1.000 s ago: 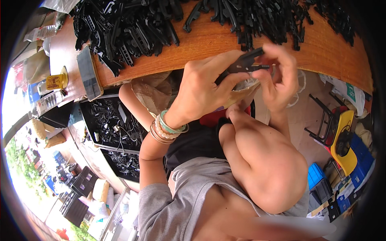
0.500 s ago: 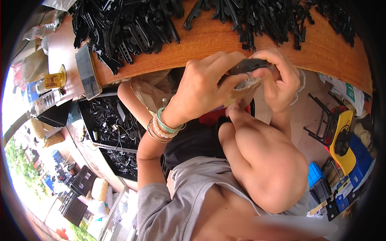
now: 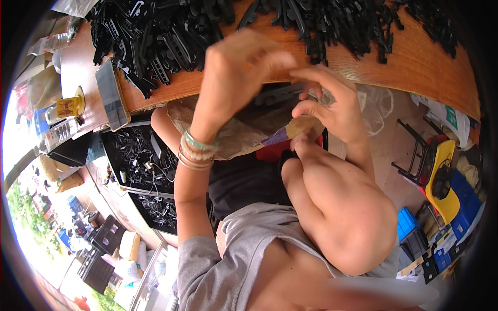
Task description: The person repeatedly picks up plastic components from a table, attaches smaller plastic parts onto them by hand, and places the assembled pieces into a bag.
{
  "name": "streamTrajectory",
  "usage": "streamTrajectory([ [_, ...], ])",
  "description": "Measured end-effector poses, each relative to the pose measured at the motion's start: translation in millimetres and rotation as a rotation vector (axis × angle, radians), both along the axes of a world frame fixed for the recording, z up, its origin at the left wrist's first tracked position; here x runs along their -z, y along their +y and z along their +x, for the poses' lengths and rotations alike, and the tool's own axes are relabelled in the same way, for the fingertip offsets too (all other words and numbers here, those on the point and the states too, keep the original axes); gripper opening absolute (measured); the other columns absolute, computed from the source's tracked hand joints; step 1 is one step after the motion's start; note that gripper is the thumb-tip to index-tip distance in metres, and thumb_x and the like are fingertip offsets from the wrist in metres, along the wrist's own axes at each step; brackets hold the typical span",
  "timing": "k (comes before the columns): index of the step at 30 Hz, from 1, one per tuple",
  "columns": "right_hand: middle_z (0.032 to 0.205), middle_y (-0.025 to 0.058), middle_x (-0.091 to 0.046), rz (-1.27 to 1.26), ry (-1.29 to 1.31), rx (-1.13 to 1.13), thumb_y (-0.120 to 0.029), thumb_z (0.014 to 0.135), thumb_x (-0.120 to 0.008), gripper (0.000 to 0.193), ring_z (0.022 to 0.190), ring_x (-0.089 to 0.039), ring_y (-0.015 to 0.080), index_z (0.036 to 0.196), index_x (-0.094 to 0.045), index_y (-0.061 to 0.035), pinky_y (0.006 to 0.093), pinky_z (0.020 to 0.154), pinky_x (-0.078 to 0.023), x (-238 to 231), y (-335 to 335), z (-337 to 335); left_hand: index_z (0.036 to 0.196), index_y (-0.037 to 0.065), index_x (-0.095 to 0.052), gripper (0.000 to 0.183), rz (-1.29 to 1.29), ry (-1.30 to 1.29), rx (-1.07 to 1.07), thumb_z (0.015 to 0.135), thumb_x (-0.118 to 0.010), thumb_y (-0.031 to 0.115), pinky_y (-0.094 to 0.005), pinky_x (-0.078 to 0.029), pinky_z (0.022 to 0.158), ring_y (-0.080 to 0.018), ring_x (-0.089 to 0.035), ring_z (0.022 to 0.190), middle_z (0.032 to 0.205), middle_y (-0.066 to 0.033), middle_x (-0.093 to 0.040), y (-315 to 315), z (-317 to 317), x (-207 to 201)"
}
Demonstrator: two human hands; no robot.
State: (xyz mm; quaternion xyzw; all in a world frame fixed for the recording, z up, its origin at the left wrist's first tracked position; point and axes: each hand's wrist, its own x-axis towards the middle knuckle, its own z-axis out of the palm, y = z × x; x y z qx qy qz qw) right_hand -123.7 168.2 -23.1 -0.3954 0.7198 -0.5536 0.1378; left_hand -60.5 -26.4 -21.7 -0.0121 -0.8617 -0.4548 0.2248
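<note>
My left hand, bracelets at its wrist, is raised by the table edge, close to a pile of black plastic parts. Its fingers are smeared by motion, so what they hold, if anything, cannot be made out. To its right, my right hand hovers over my lap, thumb and fingers curved and apart, with no part between them. Beneath both hands a clear plastic bag lies open across my lap. Dark parts show blurred at its mouth, under the table edge.
More black parts cover the back of the wooden table. A phone and a yellow container rest at the left. Trays of small black parts stand below left. A yellow chair lies at the right.
The black part held between both hands has left my right fingers, which are now apart. My left hand has swung up and left toward the pile, uncovering the bag.
</note>
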Motion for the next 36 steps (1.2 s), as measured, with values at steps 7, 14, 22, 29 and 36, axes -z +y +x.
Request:
streamTrajectory([
  [7,0.085,0.0025,-0.058,0.263,0.643,0.606,-0.006,0.074,-0.074,0.013,0.079,-0.056,0.0180,0.086,-0.068,-0.0060,0.0302,0.068,-0.042,23,15,-40,0.087,0.003,-0.068,0.015,-0.615,-0.178,-0.405,0.080,-0.069,0.016,-0.0372,-0.049,0.064,-0.0300,-0.062,0.070,0.081,-0.0109,-0.063,-16,-41,12],
  [14,0.093,0.0022,-0.058,0.181,0.560,0.553,-0.005,0.073,-0.075,0.012,0.084,-0.054,0.0197,0.083,-0.069,-0.0086,0.0325,0.076,-0.042,31,23,-32,0.082,0.001,-0.063,0.016,-0.524,-0.111,-0.456,0.080,-0.069,0.015,-0.0363,-0.048,0.062,-0.0300,-0.061,0.068,0.079,-0.0109,-0.062,-17,-35,12],
  [22,0.111,0.0114,-0.060,-0.495,-0.075,0.501,0.004,0.085,-0.059,0.015,0.092,-0.056,0.0115,0.100,-0.062,0.0052,0.0230,0.076,-0.045,30,18,-38,0.094,-0.005,-0.056,0.017,0.759,-0.202,-0.188,0.094,-0.055,0.012,-0.0262,-0.047,0.052,-0.0134,-0.059,0.060,0.076,-0.0084,-0.063,22,-5,-13],
  [29,0.079,0.0068,-0.063,-0.118,0.050,-0.076,0.004,0.081,-0.065,0.014,0.067,-0.056,0.0122,0.095,-0.067,0.0027,0.0241,0.060,-0.043,-15,10,-17,0.111,-0.011,-0.055,0.027,0.952,-0.538,0.086,0.093,-0.052,0.009,-0.0237,-0.049,0.050,-0.0126,-0.059,0.058,0.081,-0.0113,-0.064,24,10,-27],
  [36,0.081,0.0081,-0.065,-0.273,-0.217,0.137,0.004,0.077,-0.070,0.015,0.073,-0.061,0.0132,0.092,-0.068,0.0017,0.0222,0.063,-0.046,-4,8,0,0.111,-0.008,-0.061,0.027,0.440,-0.399,0.089,0.087,-0.060,0.003,-0.0222,-0.050,0.056,-0.0111,-0.063,0.064,0.077,-0.0095,-0.067,42,23,-24],
])
